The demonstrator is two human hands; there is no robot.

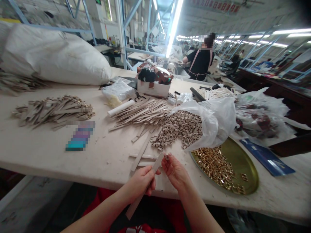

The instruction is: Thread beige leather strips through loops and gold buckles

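Observation:
My left hand [142, 181] is closed round a long beige strap [157, 162] that runs from below the table edge up to my right hand. My right hand [175, 171] pinches a small beige loop [167, 157] at the strap's upper end. Just beyond my fingers lies a heap of the same small beige loops [178, 128], spilling from a white plastic bag [213, 119]. To the right sits a round brass tray [245, 165] holding several gold metal buckles [213, 165]. A fan of loose beige straps [143, 113] lies behind the loops.
Another pile of finished straps with buckles [55, 110] lies at the left, near a big white sack [53, 55]. A white box [153, 87] and more plastic bags [262, 116] stand at the back. A person in black [200, 61] works beyond the table [73, 158].

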